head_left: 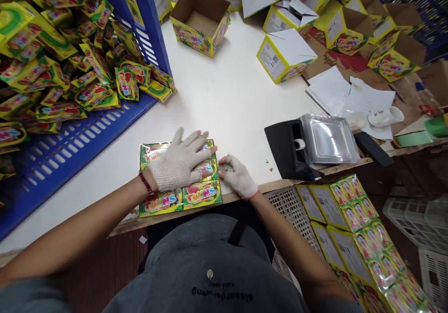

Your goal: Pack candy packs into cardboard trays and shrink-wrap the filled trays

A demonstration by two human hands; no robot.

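A flat pack of green and yellow TWINS candy boxes [201,194] lies at the front edge of the white table, its surface glossy like clear film. My left hand [180,161], in a white knitted glove with bare fingertips, rests on top with its fingers spread. At the pack's right edge is my right hand [240,178], gloved the same way. Its fingers are curled in against that edge; whatever they pinch, if anything, is too small to make out.
A blue crate [147,23] full of candy packets stands at left. An open TWINS carton [199,21] and a closed carton [287,55] are farther back. A black tape dispenser [289,147] and clear plastic tray [331,140] sit right. Wrapped packs [353,205] are stacked below the table.
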